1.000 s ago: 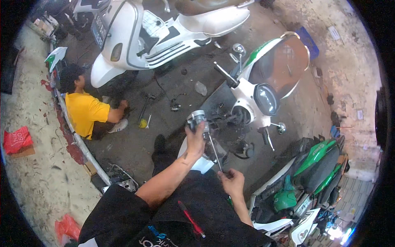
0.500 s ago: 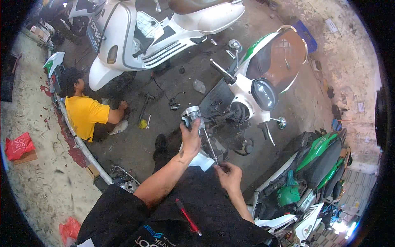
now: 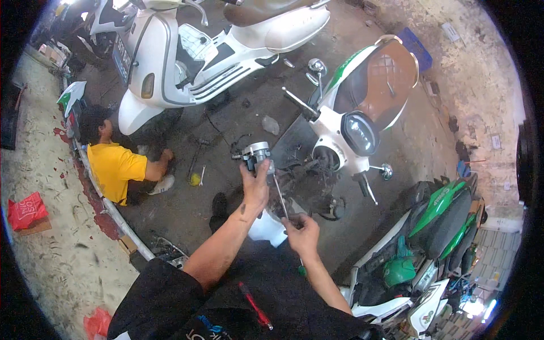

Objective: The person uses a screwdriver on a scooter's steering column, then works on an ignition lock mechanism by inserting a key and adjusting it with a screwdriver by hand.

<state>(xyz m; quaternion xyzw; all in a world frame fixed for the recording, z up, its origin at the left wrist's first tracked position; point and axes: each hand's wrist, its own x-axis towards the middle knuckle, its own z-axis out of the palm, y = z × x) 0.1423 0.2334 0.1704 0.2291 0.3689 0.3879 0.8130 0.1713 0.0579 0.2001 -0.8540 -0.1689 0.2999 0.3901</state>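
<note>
My left hand [image 3: 256, 187] is closed around a silver metal part [image 3: 256, 148] with a round top and a dark side fitting; its exact kind is unclear. My right hand [image 3: 303, 233], fingers pinched, grips a long thin screwdriver [image 3: 280, 195]. Its shaft runs up to the underside of the metal part, and a green end shows below my right hand. Whether the tip is seated in the part is hidden. Below my hands, close to my body, is a white curved panel [image 3: 266, 229].
Ahead right stands a white scooter [image 3: 340, 133] with its front opened and dark parts exposed. A larger white scooter [image 3: 158, 73] is farther left. At left, a person in a yellow shirt [image 3: 116, 170] crouches by a wrench [image 3: 203, 175]. A green-and-white scooter [image 3: 408, 255] stands at right.
My right hand has moved up and left along the screwdriver, nearer the metal part, and the green end now shows below it. My left hand still holds the part, shifted slightly left.
</note>
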